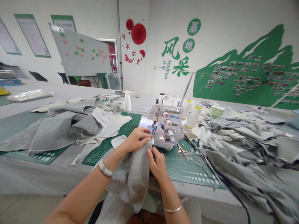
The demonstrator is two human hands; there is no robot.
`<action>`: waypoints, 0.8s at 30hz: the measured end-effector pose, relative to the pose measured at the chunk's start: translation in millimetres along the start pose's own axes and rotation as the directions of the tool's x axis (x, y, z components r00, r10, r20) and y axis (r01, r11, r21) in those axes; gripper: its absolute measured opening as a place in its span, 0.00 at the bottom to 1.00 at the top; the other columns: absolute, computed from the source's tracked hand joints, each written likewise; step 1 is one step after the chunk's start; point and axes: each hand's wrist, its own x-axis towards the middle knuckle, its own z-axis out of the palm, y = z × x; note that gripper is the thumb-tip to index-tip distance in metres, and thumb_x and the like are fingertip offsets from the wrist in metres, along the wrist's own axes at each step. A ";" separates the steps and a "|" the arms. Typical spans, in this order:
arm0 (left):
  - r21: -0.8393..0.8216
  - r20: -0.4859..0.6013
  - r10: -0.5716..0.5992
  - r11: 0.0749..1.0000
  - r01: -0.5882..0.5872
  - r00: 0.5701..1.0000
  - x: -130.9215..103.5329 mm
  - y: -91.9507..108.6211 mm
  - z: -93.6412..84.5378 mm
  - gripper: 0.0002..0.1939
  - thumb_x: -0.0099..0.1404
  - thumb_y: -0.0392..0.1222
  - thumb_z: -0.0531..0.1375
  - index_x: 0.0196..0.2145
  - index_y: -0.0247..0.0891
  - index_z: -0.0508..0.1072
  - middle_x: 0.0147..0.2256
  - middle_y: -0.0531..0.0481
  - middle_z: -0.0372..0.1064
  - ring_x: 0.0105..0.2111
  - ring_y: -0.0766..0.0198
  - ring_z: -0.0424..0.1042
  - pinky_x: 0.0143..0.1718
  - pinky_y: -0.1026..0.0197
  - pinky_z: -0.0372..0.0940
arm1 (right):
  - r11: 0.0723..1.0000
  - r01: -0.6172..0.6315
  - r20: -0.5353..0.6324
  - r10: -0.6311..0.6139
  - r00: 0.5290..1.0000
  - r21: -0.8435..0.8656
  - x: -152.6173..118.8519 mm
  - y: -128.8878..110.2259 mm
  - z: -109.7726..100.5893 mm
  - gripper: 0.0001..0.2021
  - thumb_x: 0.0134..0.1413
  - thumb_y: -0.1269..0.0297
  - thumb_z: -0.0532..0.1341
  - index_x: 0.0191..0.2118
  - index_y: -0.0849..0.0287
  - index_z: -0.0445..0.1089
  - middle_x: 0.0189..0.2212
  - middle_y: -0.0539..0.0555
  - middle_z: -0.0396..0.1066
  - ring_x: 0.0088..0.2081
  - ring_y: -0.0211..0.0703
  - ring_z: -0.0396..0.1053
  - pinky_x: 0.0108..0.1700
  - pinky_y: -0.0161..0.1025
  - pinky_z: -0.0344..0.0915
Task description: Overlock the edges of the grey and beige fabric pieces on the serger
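Note:
A white overlock sewing machine [167, 126] stands on a green cutting mat [187, 166] at the table's middle. A piece of grey fabric [133, 180] runs from its presser foot down over the table's front edge. My left hand [136, 138] lies flat on the fabric's top, fingers pressed near the needle. My right hand [157, 163] pinches the fabric's right edge just in front of the machine. A watch sits on my left wrist and a bangle on my right.
Small scissors [182, 152] lie on the mat right of the machine. Thread cones [192, 116] stand behind it. Heaps of grey and white fabric cover the table at left [60, 127] and right [252, 149]. A whiteboard [80, 51] stands at the back.

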 end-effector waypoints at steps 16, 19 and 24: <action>0.065 -0.020 0.023 0.998 -0.021 1.000 -5.5 0.7 1.2 0.13 0.66 0.38 0.57 0.44 0.41 0.78 0.49 0.45 0.72 0.49 0.56 0.69 0.53 0.52 0.61 | 0.999 -0.029 0.042 0.028 0.999 0.033 -0.1 -0.1 -0.9 0.16 0.65 0.57 0.51 0.28 0.59 0.65 0.20 0.46 0.58 0.22 0.34 0.57 0.27 0.33 0.49; 0.067 -0.024 0.016 0.998 -0.015 1.000 -5.8 0.5 1.4 0.13 0.66 0.38 0.57 0.44 0.40 0.78 0.49 0.44 0.72 0.49 0.56 0.69 0.53 0.51 0.62 | 0.999 -0.034 0.046 0.033 0.998 0.039 0.1 -0.4 -1.4 0.16 0.65 0.57 0.51 0.29 0.60 0.65 0.20 0.46 0.58 0.22 0.35 0.57 0.27 0.33 0.49; 0.061 -0.010 0.019 0.998 -0.018 1.000 -3.4 -3.5 0.5 0.13 0.66 0.38 0.56 0.45 0.38 0.78 0.50 0.43 0.72 0.50 0.56 0.69 0.54 0.51 0.62 | 0.998 -0.040 0.062 0.036 0.997 0.057 -0.1 -1.1 -2.2 0.17 0.65 0.57 0.50 0.31 0.60 0.67 0.21 0.47 0.60 0.23 0.36 0.58 0.28 0.33 0.50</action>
